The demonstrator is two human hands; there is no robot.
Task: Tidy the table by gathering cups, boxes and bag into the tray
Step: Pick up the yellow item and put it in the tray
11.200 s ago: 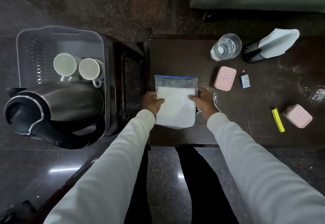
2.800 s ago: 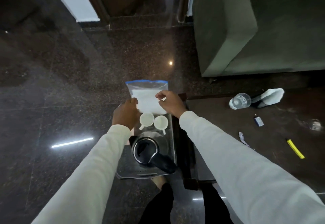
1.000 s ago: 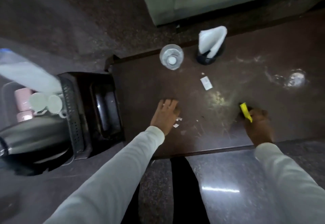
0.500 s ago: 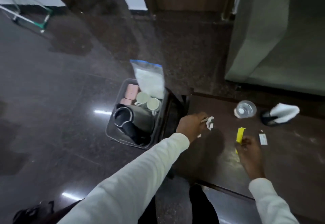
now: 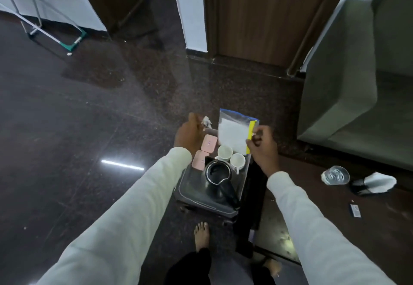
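Both hands now over the tray (image 5: pixel 190 192), up from the table since half a second ago. Left hand (image 5: pixel 188 136) closed on a crumpled white scrap (image 5: pixel 206 121), held above the tray's far left corner. Right hand (image 5: pixel 262 145) pinches a yellow strip (image 5: pixel 250 136) upright, just in front of the bag (image 5: pixel 232 131).

A second back, the left hand lay flat by the scraps and the right was at the strip on the table; both bits are lifted now and carried across. Reads as clearing the small leftovers, not the main items.

Task things already gathered: bag stands against the tray's far wall, two pink boxes (image 5: pixel 209 143) along the left side, two white cups (image 5: pixel 224 152) beside them, dark kettle (image 5: pixel 218 174) nearer the person. Judged close to done; the scrap and strip look about to be dropped in.

Table (image 5: pixel 380 213), dark wood, to the right: a glass (image 5: pixel 335 175), a black holder with a white napkin (image 5: pixel 375 183), a small card (image 5: pixel 355 210) remain. Glass may still count as a cup.

Room: polished dark stone floor (image 5: pixel 89 128) with a light glare, wooden door (image 5: pixel 268 16) ahead, grey-green sofa (image 5: pixel 357 83) right, metal frame (image 5: pixel 55 34) far left. A bare foot (image 5: pixel 201 233) beside the tray.
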